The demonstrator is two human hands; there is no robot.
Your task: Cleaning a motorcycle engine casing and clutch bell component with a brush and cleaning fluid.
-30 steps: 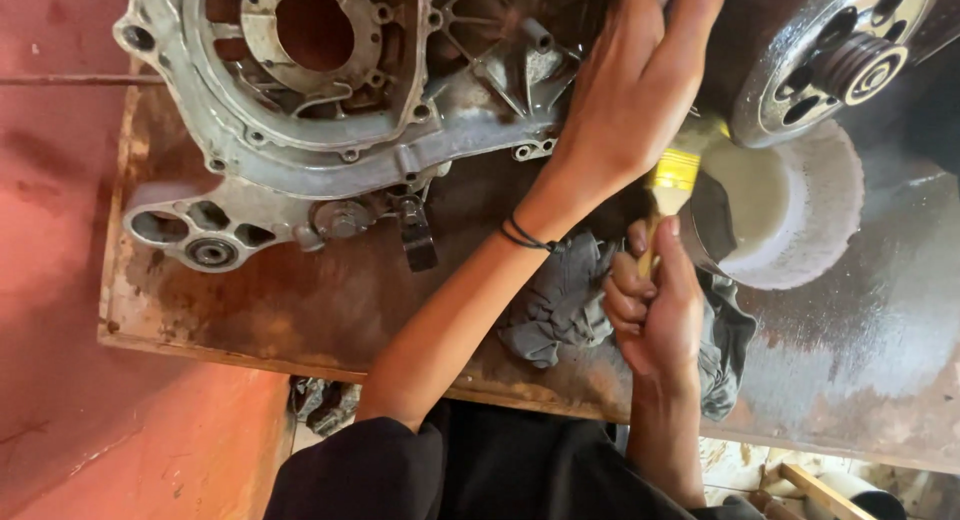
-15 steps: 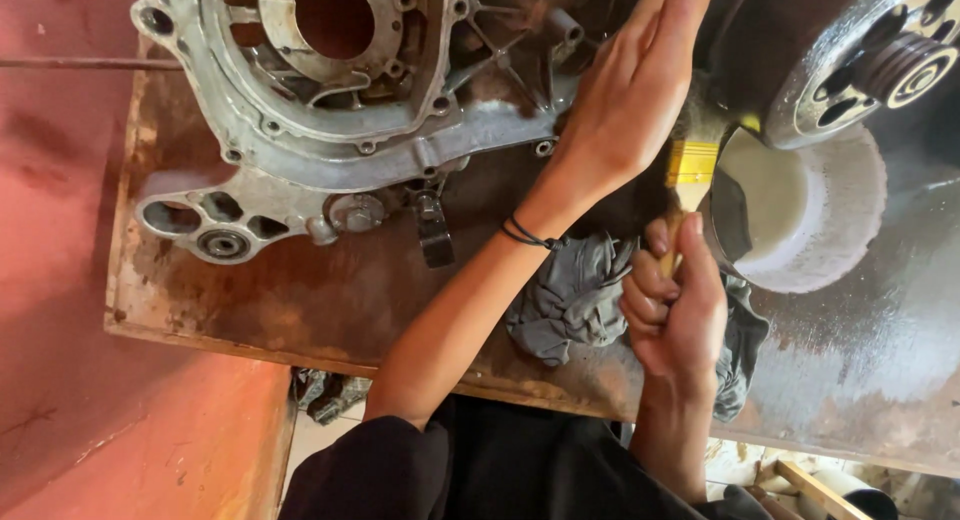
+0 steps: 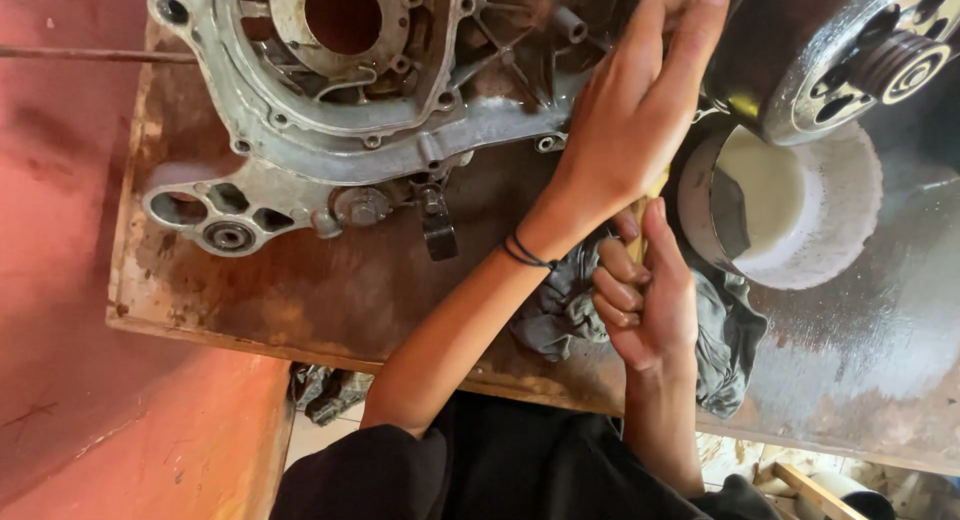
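Gripping a yellow-handled brush [image 3: 637, 242] in a closed fist, the right hand [image 3: 648, 298] sits at the lower centre of the frame; only a sliver of the handle shows between the fingers and the other wrist, and the bristles are hidden. The left hand [image 3: 640, 100], fingers spread and flat, presses on the grey cast-aluminium engine casing [image 3: 330, 120] that fills the upper left, steadying it. Under both wrists lies a crumpled dark grey rag [image 3: 570, 310]. At the right, a white plastic bowl of pale liquid [image 3: 790, 205] stands beside a dark round metal flywheel part [image 3: 840, 60]. All rest on a rusty, stained metal tabletop [image 3: 250, 290]. Grime on the casing suggests cleaning is only partly done.
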